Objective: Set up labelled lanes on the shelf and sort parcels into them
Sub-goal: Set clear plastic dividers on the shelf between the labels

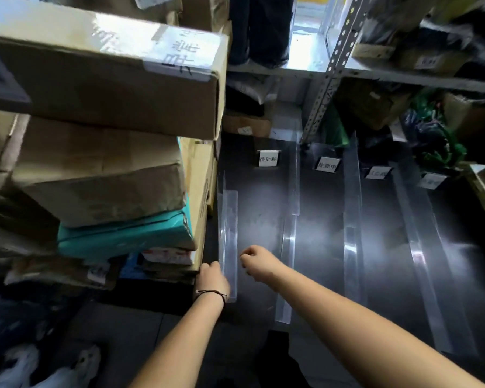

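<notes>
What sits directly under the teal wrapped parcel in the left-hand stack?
Under the teal wrapped parcel a flat parcel with a red-and-white label shows, a blue packet beside it. How far back they reach is covered.

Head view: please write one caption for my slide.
The left hand and right hand at the near end of the leftmost clear divider on the dark shelf, beside stacked boxes, four labels behind.

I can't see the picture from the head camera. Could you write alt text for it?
A person's left hand and right hand flank the leftmost clear divider on a dark shelf, both curled; any grip is unclear. Other dividers form lanes, each with a white label card at the back. Cardboard parcels are stacked at left.
</notes>
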Motion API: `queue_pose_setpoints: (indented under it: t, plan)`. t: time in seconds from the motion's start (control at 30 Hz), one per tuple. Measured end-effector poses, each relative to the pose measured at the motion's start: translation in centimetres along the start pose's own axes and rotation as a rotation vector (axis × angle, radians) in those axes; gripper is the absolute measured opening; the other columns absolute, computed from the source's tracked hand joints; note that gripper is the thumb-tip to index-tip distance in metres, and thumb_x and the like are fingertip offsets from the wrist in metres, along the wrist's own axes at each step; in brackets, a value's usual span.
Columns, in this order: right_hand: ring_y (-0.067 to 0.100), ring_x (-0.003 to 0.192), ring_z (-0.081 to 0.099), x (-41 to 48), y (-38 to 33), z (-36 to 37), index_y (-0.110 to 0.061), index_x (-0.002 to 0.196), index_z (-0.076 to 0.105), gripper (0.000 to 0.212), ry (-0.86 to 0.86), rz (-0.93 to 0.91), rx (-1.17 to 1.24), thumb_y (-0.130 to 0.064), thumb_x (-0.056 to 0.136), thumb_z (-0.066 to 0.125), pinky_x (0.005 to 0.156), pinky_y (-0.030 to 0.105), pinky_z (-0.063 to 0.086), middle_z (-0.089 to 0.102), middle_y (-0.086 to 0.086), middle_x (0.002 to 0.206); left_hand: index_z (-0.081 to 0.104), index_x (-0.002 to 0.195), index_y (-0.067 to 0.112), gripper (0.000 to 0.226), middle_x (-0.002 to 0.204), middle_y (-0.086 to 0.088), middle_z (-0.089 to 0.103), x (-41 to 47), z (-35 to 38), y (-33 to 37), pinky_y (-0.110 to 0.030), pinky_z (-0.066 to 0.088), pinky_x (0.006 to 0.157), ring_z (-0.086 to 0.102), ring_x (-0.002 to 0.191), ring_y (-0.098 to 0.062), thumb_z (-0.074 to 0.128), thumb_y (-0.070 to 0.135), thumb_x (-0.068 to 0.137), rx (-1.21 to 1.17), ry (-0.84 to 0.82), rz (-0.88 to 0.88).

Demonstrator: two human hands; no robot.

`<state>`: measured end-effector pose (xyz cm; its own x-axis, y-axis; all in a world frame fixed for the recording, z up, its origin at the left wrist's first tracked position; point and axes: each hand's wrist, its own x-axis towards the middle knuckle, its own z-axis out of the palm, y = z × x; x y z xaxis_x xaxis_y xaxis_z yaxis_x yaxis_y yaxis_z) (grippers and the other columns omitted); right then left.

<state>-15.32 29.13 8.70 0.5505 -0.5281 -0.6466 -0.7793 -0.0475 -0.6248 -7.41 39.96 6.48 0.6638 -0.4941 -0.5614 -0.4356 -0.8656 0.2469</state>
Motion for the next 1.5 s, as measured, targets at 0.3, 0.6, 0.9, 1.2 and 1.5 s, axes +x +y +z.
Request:
queue_pose_setpoints:
  t: [0.3, 0.6, 0.9, 1.2, 1.5]
  plan:
    - [0.029, 0.111, 0.061, -1.2, -0.3, 6.2, -0.016, 0.155, 0.031, 0.068, -0.014, 0.083, 0.157, -0.047, 0.099, 0.052, 0.090, 0.044, 0.058, 0.050, 0.011, 0.145, 0.065, 0.115, 0.014, 0.027, 0.121, -0.008, 0.065, -3.6, 2.6, -2.4, -0.037, 0.051, 0.088, 0.063, 0.115, -0.029, 0.045, 0.018, 0.098, 0.112, 0.007, 0.067]
    - [0.037, 0.089, 0.069, -1.2, -0.2, 5.7, -0.005, 0.116, 0.058, 0.032, 0.144, 0.096, 0.012, -0.005, 0.088, 0.043, 0.078, 0.050, 0.062, 0.063, 0.016, 0.110, 0.059, 0.112, 0.016, 0.032, 0.122, -0.012, 0.061, -4.7, 2.3, -4.6, -0.036, 0.048, 0.090, 0.059, 0.113, -0.031, 0.042, 0.040, 0.099, -0.130, -0.188, 0.246]
    - [0.022, 0.066, 0.063, -1.2, 0.1, 5.0, -0.005, 0.097, 0.061, 0.013, 0.039, 0.102, 0.487, -0.014, 0.103, 0.054, 0.056, 0.032, 0.056, 0.062, 0.016, 0.091, 0.050, 0.133, 0.015, 0.040, 0.135, -0.011, 0.056, -3.8, 0.4, -4.3, -0.033, 0.045, 0.098, 0.056, 0.121, -0.028, 0.039, 0.039, 0.103, -0.221, -0.119, 0.187]
    - [0.025, 0.068, 0.058, -2.0, -1.1, 2.0, 0.008, 0.108, 0.060, 0.022, 0.046, 0.031, 0.491, -0.004, 0.101, 0.043, 0.063, 0.036, 0.055, 0.057, 0.016, 0.085, 0.009, 0.159, 0.021, 0.070, 0.145, -0.012, 0.050, -2.7, -0.5, -5.0, -0.038, 0.046, 0.101, 0.055, 0.125, -0.028, 0.047, 0.024, 0.100, -0.084, -0.138, 0.136]
    - [0.028, 0.076, 0.055, 4.4, -3.9, -2.7, 0.012, 0.122, 0.053, 0.028, 0.032, -0.036, 0.423, -0.008, 0.103, 0.046, 0.060, 0.036, 0.054, 0.053, 0.018, 0.089, 0.013, 0.155, 0.038, 0.074, 0.122, -0.011, 0.065, 0.3, -1.7, -0.4, -0.039, 0.053, 0.091, 0.064, 0.109, -0.030, 0.048, 0.019, 0.093, -0.077, -0.117, 0.084]
